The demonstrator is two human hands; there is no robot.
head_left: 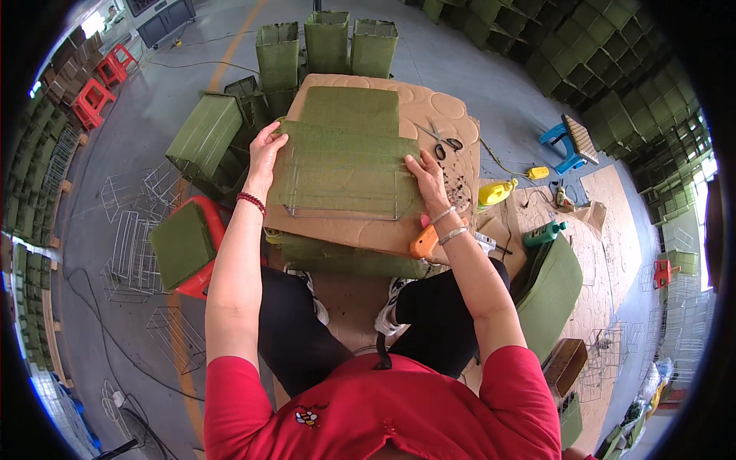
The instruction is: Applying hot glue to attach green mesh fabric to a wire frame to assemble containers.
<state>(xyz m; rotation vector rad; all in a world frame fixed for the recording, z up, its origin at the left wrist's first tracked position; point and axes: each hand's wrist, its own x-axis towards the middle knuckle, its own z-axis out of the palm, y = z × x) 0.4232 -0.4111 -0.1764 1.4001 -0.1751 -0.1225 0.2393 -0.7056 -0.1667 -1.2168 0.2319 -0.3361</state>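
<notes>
A sheet of green felt-like fabric [345, 149] lies spread over a brown cardboard board [452, 115] in front of me, with a wire frame [345, 208] under its near part. My left hand [264, 153] grips the fabric's left edge, fingers curled over it. On the fabric's right side, my right hand [425, 178] presses down with fingers spread. An orange-handled glue gun [425, 239] lies by my right wrist.
Scissors [445, 140] lie on the board's far right. Green covered boxes [326, 42] stand beyond the board and at left [203, 134]. A red stool [201, 280] holds a green block. Wire frames [134, 241] lie left. Yellow [494, 193] and green bottles [543, 234] sit right.
</notes>
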